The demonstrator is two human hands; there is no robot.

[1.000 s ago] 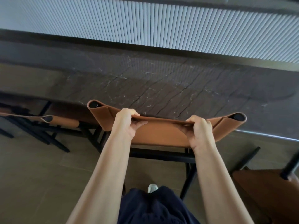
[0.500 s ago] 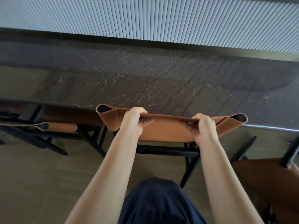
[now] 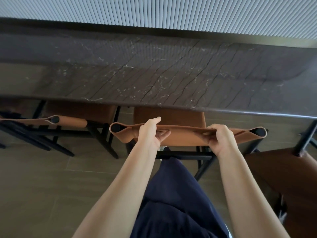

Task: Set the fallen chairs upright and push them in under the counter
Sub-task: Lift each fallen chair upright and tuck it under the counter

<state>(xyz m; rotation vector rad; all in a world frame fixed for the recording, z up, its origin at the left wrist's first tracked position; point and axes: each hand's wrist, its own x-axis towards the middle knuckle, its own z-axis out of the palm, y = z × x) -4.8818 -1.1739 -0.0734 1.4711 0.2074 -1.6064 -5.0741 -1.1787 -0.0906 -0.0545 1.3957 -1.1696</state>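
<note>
The middle chair (image 3: 187, 136) stands upright, its tan seat partly under the edge of the dark marble desk (image 3: 154, 74). The left hand (image 3: 150, 133) pinches the leather backrest's top edge, fingers reaching forward over it and thumb on the near face. The right hand (image 3: 220, 140) clasps it with curled fingers. A second chair (image 3: 72, 122) stands upright to the left, and a third chair (image 3: 281, 176) lies tipped at right.
</note>
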